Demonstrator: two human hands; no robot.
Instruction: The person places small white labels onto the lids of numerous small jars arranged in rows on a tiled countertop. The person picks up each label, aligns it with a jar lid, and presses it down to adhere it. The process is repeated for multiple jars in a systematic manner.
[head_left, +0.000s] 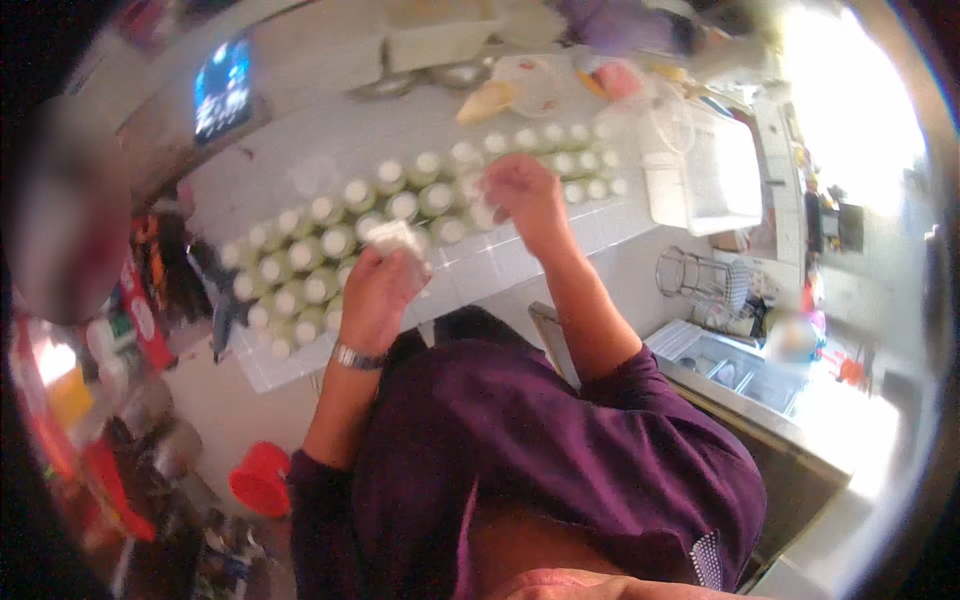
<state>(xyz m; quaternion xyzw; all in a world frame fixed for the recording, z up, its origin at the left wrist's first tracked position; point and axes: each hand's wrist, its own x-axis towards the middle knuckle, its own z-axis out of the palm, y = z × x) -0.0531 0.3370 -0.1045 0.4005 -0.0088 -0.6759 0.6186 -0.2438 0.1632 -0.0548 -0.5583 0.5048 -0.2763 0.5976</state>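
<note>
Rows of bottles with white caps and pale green bodies (304, 255) stand upright on the white tiled counter (480, 274). My left hand (379, 289), with a metal-banded watch at the wrist, grips a crumpled white cloth or paper (394, 236) over the near bottles. Blur hides what exactly that white thing is. Farther right, my right hand (527, 193) hovers at the bottle tops with its fingers bent. Whether it touches a cap or holds something small cannot be told.
At the counter's right end sits a white plastic tub (705, 180). Plastic bags (529, 86) lie behind the bottles. A lit screen (223, 90) is at the back left. Below are a red bucket (260, 478) and, at right, a metal stool (694, 277).
</note>
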